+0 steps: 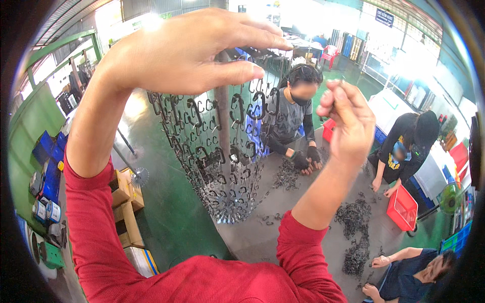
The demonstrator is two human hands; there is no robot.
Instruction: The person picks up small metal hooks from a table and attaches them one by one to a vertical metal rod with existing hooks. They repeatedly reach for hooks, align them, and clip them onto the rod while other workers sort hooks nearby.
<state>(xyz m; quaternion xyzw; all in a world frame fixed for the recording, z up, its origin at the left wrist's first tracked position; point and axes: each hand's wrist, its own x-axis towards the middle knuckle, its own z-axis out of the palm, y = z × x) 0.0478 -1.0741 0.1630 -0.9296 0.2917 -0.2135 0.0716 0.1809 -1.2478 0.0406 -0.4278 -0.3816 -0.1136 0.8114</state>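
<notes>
My left hand (202,53) is raised high, its fingers stretched out and the thumb apart from them. It appears in front of the top of a hanging rack (221,108), a grey upright pole ringed by strands of many small black C-shaped pieces (237,108). Whether it touches the rack is hard to tell. To the right of the rack my right hand (351,121) is up too, fingers curled in to the thumb. What sits in that pinch, if anything, cannot be made out.
A grey table (298,222) bears piles of black pieces (356,227) and a red basket (402,208). A co-worker in black gloves (305,164) and two other people work around it. Cardboard boxes (129,222) stand on the green floor at left.
</notes>
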